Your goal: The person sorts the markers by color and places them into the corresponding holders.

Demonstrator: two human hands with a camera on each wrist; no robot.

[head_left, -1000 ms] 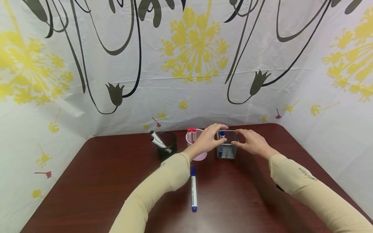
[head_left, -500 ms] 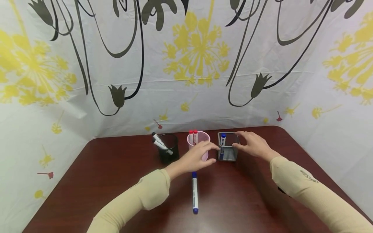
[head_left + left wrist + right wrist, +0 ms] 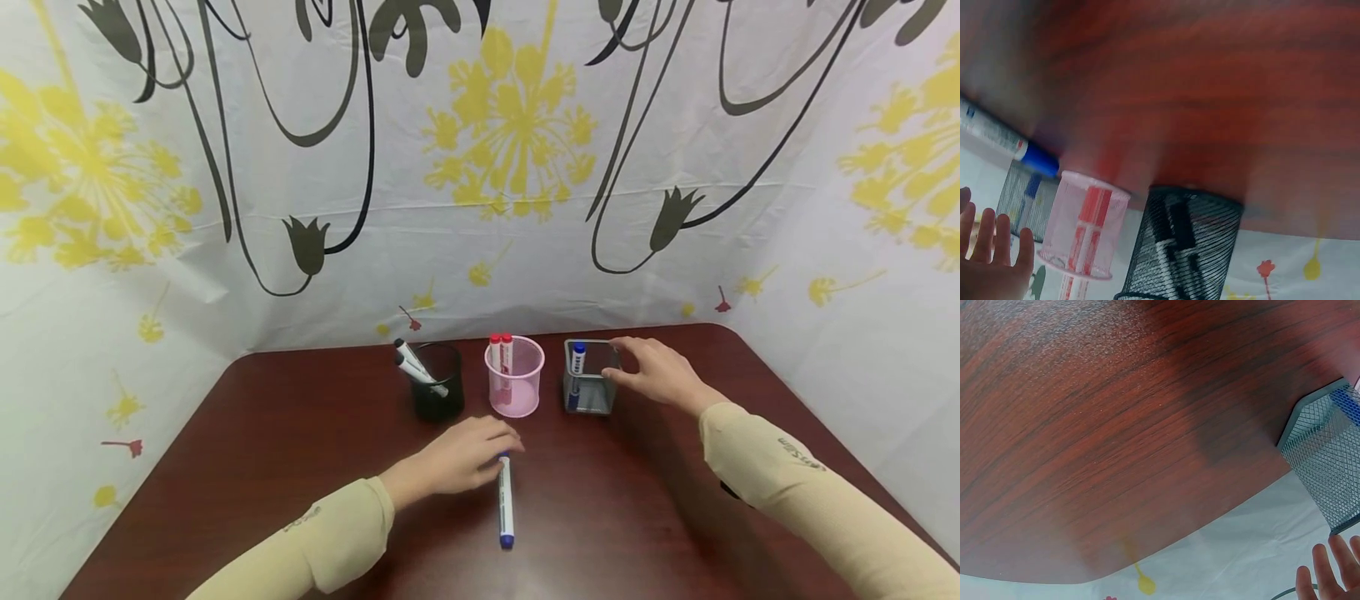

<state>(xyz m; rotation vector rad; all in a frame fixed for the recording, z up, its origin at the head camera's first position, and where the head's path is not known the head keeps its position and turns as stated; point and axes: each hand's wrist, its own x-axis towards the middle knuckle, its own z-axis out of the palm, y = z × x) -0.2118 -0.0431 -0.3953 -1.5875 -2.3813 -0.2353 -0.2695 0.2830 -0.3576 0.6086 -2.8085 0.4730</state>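
A white marker with blue ends (image 3: 506, 508) lies lengthwise on the table. Over its far end reaches my left hand (image 3: 459, 457), fingers loosely bent, not visibly gripping it. In the left wrist view the same hand (image 3: 991, 269) has its fingers spread apart from the marker (image 3: 994, 134). My right hand (image 3: 663, 375) is at the right side of a square grey mesh pen holder (image 3: 597, 397), thumb and fingers by its rim. The right wrist view puts its fingertips (image 3: 1335, 544) close to or touching the holder's corner. One blue-capped marker (image 3: 578, 360) stands inside.
A round pink pen holder (image 3: 527, 398) with two red-capped markers (image 3: 501, 353) stands left of the grey one. Farther left, a round black mesh holder (image 3: 441, 405) has black-capped markers (image 3: 412, 365) leaning in it. Behind the brown table (image 3: 300, 433) hangs a patterned cloth (image 3: 420, 183).
My left hand has moved from the grey holder down and left to the lying blue marker. My right hand stays beside the grey holder; the blue-capped marker still stands in it.
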